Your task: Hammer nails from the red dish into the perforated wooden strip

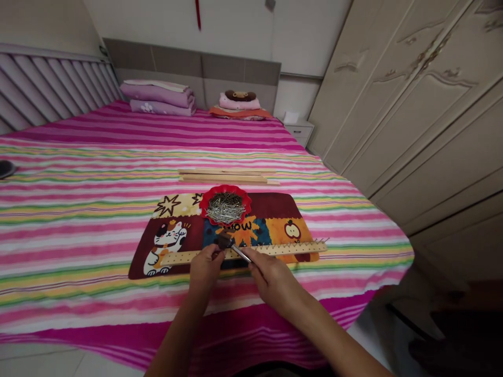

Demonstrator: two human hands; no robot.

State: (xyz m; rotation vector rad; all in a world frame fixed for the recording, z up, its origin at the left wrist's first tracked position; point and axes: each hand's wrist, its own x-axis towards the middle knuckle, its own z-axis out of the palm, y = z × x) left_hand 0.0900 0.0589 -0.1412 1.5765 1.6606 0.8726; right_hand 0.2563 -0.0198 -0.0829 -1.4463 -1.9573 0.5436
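A long, narrow wooden strip [281, 250] with rows of small holes lies across a patterned mat [137, 262]. Several nails [316, 243] stand up from its right end. My right hand [273, 275] is wrapped around the metal handle of a hammer [241, 253], whose dark head is just above the strip. Beside the hammer head, my left hand [206, 266] is closed in a pinch at the strip; whatever is between its fingertips is too small to make out. Behind the strip, a red scalloped bowl [202, 204] holds a heap of loose nails [225, 208].
More wooden strips [226, 178] lie beyond the mat on the striped bedspread [86, 225]. Folded purple bedding [161, 97] and a smaller folded stack [240, 107] sit by the headboard [176, 68]. A wardrobe [412, 94] stands to the right. A dark object [6, 168] is at the left edge.
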